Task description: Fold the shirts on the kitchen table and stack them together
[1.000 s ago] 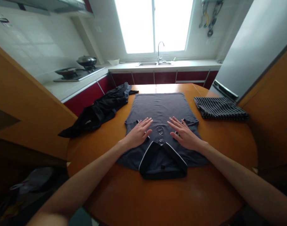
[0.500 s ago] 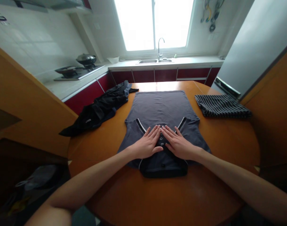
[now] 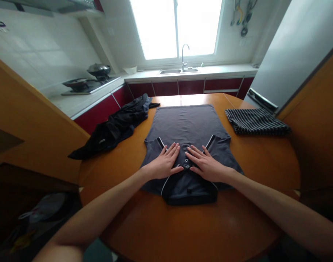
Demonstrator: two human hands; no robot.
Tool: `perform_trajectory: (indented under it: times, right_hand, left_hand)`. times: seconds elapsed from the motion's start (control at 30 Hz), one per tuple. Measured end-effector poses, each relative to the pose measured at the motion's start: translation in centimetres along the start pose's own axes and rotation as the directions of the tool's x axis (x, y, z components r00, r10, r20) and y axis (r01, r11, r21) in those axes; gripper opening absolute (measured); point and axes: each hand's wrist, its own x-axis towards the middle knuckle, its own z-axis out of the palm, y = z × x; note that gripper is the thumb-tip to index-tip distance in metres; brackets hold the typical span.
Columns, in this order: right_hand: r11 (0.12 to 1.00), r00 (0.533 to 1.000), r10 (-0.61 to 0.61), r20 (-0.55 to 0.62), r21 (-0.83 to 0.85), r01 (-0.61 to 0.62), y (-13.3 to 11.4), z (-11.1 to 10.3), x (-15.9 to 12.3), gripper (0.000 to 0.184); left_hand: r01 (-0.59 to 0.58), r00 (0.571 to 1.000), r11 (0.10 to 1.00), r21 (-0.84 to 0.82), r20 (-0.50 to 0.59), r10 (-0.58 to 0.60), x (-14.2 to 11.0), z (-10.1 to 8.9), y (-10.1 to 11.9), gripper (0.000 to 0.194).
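A grey polo shirt [image 3: 187, 122] lies spread front-up, its dark, white-edged collar [image 3: 189, 201] towards me. Its sleeves are turned inward over the chest, and their striped cuffs slant beside my fingers. My left hand [image 3: 165, 163] rests flat on the shirt just left of the button placket [image 3: 186, 160], fingers stretched out. On the other side, my right hand [image 3: 206, 164] lies flat too, its fingertips at the placket's edge. Neither hand grips the cloth. Parts of the cuffs and collar are hidden under my hands.
The shirt lies on a round wooden table [image 3: 191, 229]. A crumpled black garment [image 3: 120, 122] hangs towards the left edge; a folded striped cloth [image 3: 258, 122] sits at the right. Beyond are a sink [image 3: 170, 71], a stove [image 3: 94, 86] with pans and a fridge [image 3: 289, 54].
Both hands came inward over the placket and met at the fingertips. Since then my left hand has slid a little left, leaving a gap that shows the buttons.
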Motion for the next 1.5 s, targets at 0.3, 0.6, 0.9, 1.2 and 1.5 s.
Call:
perform_trajectory:
  times: [0.3,0.6,0.9,1.2,1.5]
  right_hand:
    - [0.991,0.991,-0.093,-0.094,0.086,0.101,0.2,-0.7,0.3,0.044]
    - [0.926,0.975,-0.175,-0.137,0.313,0.21,-1.2,-3.8,-3.2,0.046]
    - [0.945,0.972,-0.213,0.096,0.274,0.179,-2.0,-2.0,-9.2,0.081]
    - [0.956,0.99,-0.122,-0.075,0.26,0.137,-2.5,-1.3,-9.1,0.05]
    - [0.845,0.927,0.339,-0.158,0.484,-0.227,-2.1,-1.9,-5.8,0.023]
  left_hand:
    - [-0.018,0.999,1.0,-0.006,-0.039,0.018,0.2,-0.3,-0.3,0.095]
    - [-0.214,0.977,0.958,-0.194,-0.041,0.21,-2.8,-5.0,2.7,0.087]
    - [-0.227,0.97,0.939,-0.259,0.025,0.241,-9.0,-1.4,4.3,0.104]
    - [-0.24,0.966,0.929,-0.283,-0.161,0.2,-9.9,-0.5,4.0,0.052]
    - [0.171,0.95,0.734,-0.657,-0.086,-0.299,-7.0,-1.4,2.9,0.036]
